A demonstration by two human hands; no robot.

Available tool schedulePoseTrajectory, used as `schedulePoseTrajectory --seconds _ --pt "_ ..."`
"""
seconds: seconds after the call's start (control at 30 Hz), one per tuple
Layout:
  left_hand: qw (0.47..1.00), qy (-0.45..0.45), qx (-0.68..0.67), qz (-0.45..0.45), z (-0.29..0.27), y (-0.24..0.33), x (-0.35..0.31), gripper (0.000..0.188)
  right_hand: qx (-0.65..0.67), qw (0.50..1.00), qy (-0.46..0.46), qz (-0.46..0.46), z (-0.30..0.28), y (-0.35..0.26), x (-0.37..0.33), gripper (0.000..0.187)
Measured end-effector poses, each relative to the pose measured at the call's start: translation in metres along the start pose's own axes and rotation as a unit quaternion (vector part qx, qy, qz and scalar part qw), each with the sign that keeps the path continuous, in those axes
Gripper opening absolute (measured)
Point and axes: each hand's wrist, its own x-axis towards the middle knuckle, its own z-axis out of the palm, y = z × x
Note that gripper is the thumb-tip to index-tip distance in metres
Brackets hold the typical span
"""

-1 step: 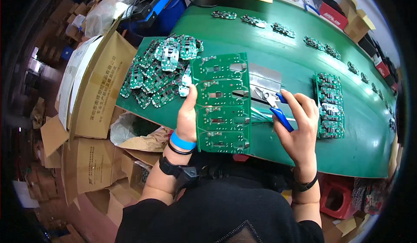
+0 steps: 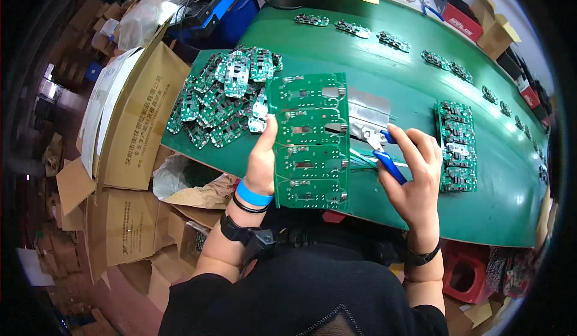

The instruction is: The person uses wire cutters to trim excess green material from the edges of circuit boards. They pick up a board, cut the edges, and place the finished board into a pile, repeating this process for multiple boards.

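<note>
Head view: left fingers (image 2: 268, 133) pinch circuit board (image 2: 310, 120); right fingers (image 2: 410, 148) hold blue-handled cutters (image 2: 389, 166); carton (image 2: 141, 123) bears printing.

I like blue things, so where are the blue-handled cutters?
In the head view, the blue-handled cutters are right of centre, in the right hand, by the right edge of the green circuit board in the left hand.

The tabletop (image 2: 375, 202) looks glossy, the cutter handles (image 2: 390, 168) smooth plastic, the carton (image 2: 143, 111) matt cardboard.
</note>
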Motion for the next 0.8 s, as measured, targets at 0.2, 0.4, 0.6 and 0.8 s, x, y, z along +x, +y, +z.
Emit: schedulePoseTrajectory --seconds 0.2,0.4,0.6,0.8 --pt "0.965 0.065 0.243 0.075 0.019 -0.007 0.007 0.059 -0.046 0.997 -0.046 -0.049 0.006 -0.018 0.009 0.065" --pt "0.938 0.07 0.326 0.098 0.025 -0.004 0.005 0.055 -0.064 0.995 -0.048 -0.055 0.006 -0.023 0.014 0.064" --pt "0.91 0.117 0.376 0.131 0.012 -0.005 0.007 0.039 -0.075 0.994 -0.062 -0.051 0.009 -0.022 0.013 0.064" --pt "0.91 0.137 0.36 0.151 0.014 -0.007 0.01 0.035 -0.08 0.994 -0.05 -0.052 0.009 -0.024 0.015 0.064"
